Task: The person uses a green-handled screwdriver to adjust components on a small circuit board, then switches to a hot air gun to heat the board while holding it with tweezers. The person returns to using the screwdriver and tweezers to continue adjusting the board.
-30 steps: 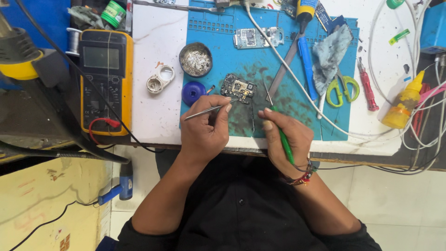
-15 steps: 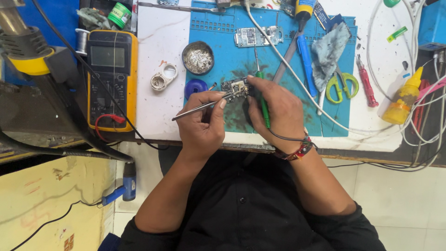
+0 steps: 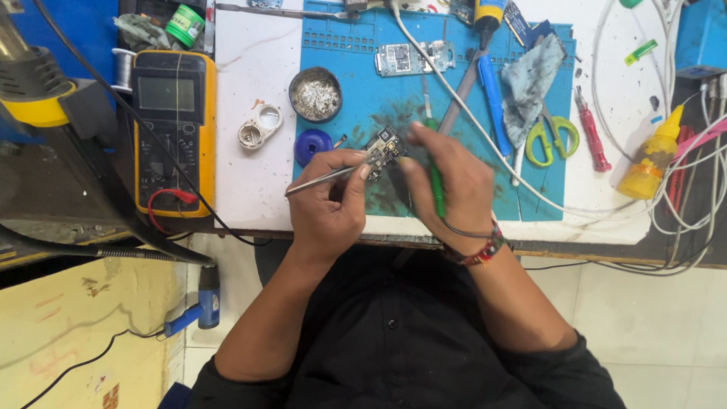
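Fingers of the right hand [image 3: 447, 185] cover most of the green-handled tool [image 3: 434, 178] it grips, so the tool's tip cannot be made out; only the green shaft shows between the curled fingers. The small dark circuit board [image 3: 384, 145] is partly hidden too, its right edge lost behind the right thumb and fingertips. It sits on the stained blue work mat [image 3: 363, 98], near the front edge of the white desk [image 3: 254, 182], about midway along it.

The left hand [image 3: 329, 201] is pressed together around thin metal tweezers [image 3: 322, 180], pinching them between thumb and forefinger; the tweezers' points meet the board's left corner, while their back end sticks out toward the left edge of the desk. Both wrists hang just past the front edge, forearms angled inward from the dark-sleeved body. A red thread bracelet [image 3: 485, 250] circles the right wrist.

Just left of the board lie a round blue cap [image 3: 312, 144] and a round metal tin of grey scraps [image 3: 315, 94]. A yellow multimeter [image 3: 173, 129] lies at the left edge of the desk, and green-handled scissors [image 3: 551, 136] lie to the right on the mat. At the back edge several things are cut off by the frame.
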